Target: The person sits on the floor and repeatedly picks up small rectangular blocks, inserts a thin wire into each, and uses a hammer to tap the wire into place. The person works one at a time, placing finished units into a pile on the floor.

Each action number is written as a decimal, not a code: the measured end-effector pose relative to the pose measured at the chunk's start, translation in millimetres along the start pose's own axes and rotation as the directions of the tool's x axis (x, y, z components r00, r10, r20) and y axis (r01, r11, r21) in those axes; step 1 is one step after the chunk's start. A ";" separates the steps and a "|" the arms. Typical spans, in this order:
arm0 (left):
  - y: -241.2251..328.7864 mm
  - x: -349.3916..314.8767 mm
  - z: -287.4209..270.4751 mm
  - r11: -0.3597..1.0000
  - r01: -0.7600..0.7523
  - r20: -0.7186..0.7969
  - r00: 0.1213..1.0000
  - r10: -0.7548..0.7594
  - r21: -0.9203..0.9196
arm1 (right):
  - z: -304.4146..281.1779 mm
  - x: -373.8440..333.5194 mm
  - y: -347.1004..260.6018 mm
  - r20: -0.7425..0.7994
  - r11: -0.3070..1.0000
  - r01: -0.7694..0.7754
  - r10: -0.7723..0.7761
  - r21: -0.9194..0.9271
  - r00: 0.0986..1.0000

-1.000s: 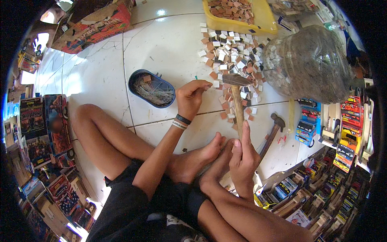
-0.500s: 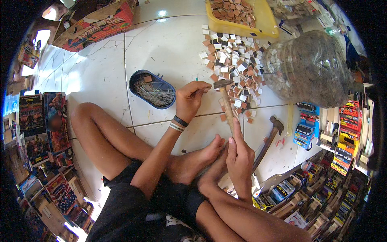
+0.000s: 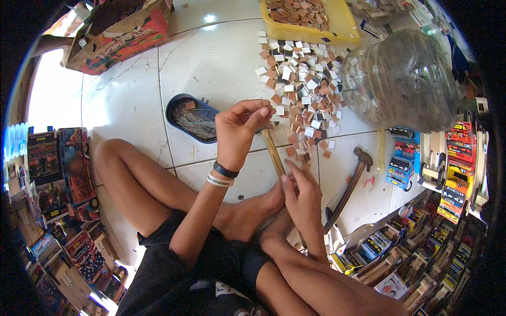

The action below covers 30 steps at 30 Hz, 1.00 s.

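My right hand (image 3: 303,192) is closed around the wooden handle of a hammer (image 3: 273,154), which tilts up and to the left. The hammer's head is partly hidden behind my left hand (image 3: 240,124). That hand is raised beside the head, thumb and fingers pinched together; what is between them is too small to make out. Left of it, a dark blue oval tray (image 3: 175,126) on the floor holds many thin metal pins or nails and a brown square piece. Loose small square pieces (image 3: 312,84) in white, brown and black lie heaped beyond my hands.
A second hammer (image 3: 349,181) lies to the right. A yellow tub (image 3: 316,36) of brown squares stands at the back, beside a big cloudy plastic container (image 3: 400,79). Toy trucks (image 3: 403,168) line the right side. A red printed box (image 3: 124,42) sits far left.
The hammer has shifted left and its head has dropped toward my left hand, now partly behind it. My left hand has moved slightly left, and my right hand has moved left with the handle.
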State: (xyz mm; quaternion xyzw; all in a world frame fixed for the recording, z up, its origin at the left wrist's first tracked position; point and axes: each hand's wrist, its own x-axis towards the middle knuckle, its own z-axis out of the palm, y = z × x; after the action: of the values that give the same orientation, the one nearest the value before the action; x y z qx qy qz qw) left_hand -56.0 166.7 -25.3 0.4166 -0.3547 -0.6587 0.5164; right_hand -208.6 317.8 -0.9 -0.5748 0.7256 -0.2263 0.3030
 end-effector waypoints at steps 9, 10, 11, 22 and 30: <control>34.4 -33.9 10.1 0.976 0.210 0.137 0.970 -0.201 -0.056 | -2.9 50.4 -30.8 0.127 0.627 -0.110 0.017 0.771 0.992; 36.2 -34.7 8.4 0.978 0.196 0.151 0.971 -0.184 -0.066 | -3.9 49.7 -31.4 0.183 0.598 -0.178 0.053 0.781 0.982; 37.0 -35.4 6.9 0.980 0.182 0.165 0.972 -0.166 -0.083 | -1.5 47.8 -33.2 0.167 0.577 -0.155 0.032 0.802 0.985; 31.9 -46.6 12.9 0.997 0.029 0.149 0.989 -0.019 -0.065 | -7.1 40.3 -32.3 0.011 0.808 0.062 -0.085 0.586 0.996; 35.2 -39.2 8.9 0.999 -0.034 0.206 0.978 0.025 0.038 | -4.7 42.0 -27.3 0.017 0.800 -0.028 0.023 0.599 1.000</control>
State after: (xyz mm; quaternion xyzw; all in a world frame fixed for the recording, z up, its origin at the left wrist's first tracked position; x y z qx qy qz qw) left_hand -45.9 197.6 17.1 0.3514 -0.4259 -0.6831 0.4780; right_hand -199.5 270.4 13.4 -0.4409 0.6232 -0.4373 0.4755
